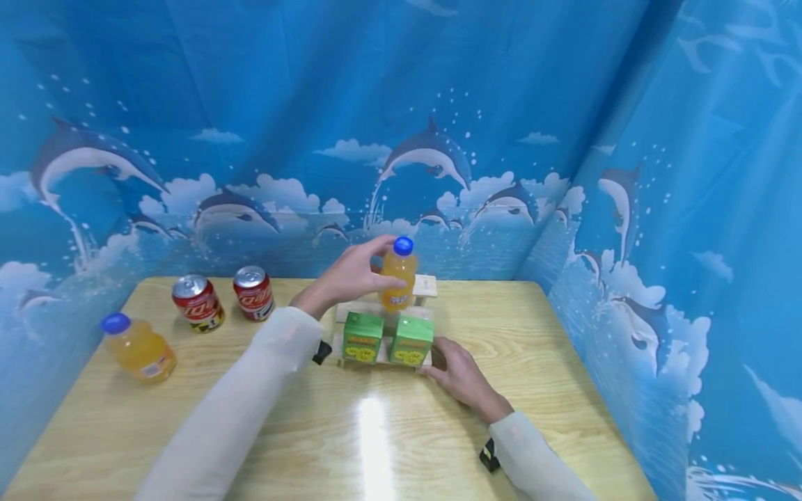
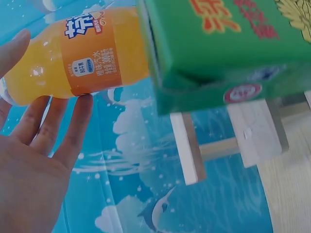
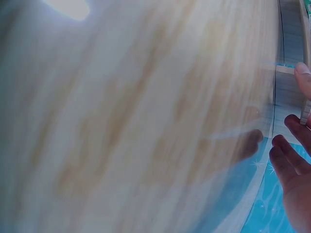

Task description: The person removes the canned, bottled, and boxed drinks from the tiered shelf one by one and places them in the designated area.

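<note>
My left hand [image 1: 356,275] grips a bottle of orange soda [image 1: 399,268] with a blue cap, thumb on one side and fingers on the other. The bottle stands upright over the back part of a small stepped wooden rack [image 1: 425,286]. On the rack's front step sit two green drink cartons, a left carton [image 1: 362,339] and a right carton [image 1: 411,341]. At the rack's right end, my right hand [image 1: 464,376] holds the wood between thumb and fingers. In the left wrist view, the bottle's orange label [image 2: 92,53] shows beside a carton [image 2: 233,53].
To the left on the wooden table [image 1: 301,431] stand two red soda cans, one nearer [image 1: 199,304] and one farther right [image 1: 253,293]. Another orange soda bottle [image 1: 140,351] stands near the table's left edge. A blue dolphin-print curtain [image 1: 301,139] encloses the back and sides.
</note>
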`<state>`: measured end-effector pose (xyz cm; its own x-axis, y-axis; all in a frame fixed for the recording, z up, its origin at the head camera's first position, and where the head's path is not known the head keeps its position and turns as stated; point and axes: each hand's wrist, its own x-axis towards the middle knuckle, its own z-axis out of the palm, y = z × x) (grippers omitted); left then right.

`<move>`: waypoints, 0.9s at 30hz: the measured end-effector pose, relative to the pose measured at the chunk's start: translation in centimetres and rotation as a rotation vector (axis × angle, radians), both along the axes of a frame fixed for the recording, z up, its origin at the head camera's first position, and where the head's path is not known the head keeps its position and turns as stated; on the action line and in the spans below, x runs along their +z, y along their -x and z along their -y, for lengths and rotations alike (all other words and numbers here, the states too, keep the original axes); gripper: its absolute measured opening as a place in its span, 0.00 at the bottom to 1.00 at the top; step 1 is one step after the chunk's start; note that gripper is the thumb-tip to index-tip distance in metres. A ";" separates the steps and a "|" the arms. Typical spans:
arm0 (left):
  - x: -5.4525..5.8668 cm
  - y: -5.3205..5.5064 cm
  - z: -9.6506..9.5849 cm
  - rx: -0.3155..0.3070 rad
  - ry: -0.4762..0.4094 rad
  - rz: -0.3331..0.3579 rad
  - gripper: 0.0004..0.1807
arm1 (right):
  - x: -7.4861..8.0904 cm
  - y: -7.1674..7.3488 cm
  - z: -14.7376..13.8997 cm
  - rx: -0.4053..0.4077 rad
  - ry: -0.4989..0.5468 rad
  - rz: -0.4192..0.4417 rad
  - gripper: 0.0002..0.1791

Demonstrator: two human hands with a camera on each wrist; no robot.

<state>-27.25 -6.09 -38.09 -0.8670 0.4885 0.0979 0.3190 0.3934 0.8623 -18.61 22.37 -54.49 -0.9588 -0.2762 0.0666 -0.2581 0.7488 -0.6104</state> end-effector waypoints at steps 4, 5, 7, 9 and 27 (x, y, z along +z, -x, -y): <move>0.2 0.0 1.1 0.036 -0.010 -0.016 0.46 | 0.0 0.0 0.1 -0.011 -0.001 0.017 0.40; 0.3 -0.1 1.3 0.042 -0.011 -0.022 0.47 | 0.0 -0.1 0.1 -0.013 0.000 0.019 0.40; 0.4 -0.2 1.9 0.055 -0.003 -0.033 0.47 | 0.0 0.0 0.2 -0.017 0.003 0.018 0.40; 0.6 -0.3 2.6 0.068 0.014 -0.047 0.46 | 0.0 0.0 0.2 -0.019 0.002 0.015 0.39; 1.0 -1.4 7.9 0.210 0.083 -0.033 0.42 | 0.1 0.0 0.2 0.002 0.006 0.007 0.38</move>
<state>-25.86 -14.02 -37.12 -0.9476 0.3050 0.0947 0.2498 0.5231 0.8148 -18.62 22.22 -54.36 -0.9587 -0.2775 0.0620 -0.2555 0.7448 -0.6165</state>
